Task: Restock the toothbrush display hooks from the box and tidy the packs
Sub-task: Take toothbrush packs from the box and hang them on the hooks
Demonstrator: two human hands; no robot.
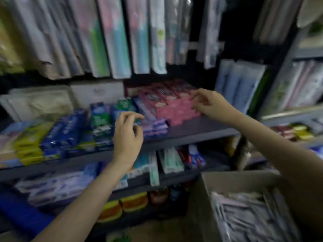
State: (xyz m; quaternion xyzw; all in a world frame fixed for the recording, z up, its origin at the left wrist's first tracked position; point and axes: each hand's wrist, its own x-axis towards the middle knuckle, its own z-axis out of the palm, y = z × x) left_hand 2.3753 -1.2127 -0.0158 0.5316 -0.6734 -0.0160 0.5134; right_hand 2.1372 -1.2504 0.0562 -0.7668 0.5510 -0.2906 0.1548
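Long toothbrush packs hang in a row from hooks across the top of the display. A cardboard box at the lower right holds several loose wrapped toothbrush packs. My left hand hovers in front of the upper shelf, fingers curled and apart, with nothing in it. My right hand reaches over the pink boxes on that shelf, fingers spread and empty. The picture is blurred by motion.
The upper shelf carries blue, green and yellow toothpaste boxes. A lower shelf holds more packs and purple packs. More hanging packs and shelves stand at the right.
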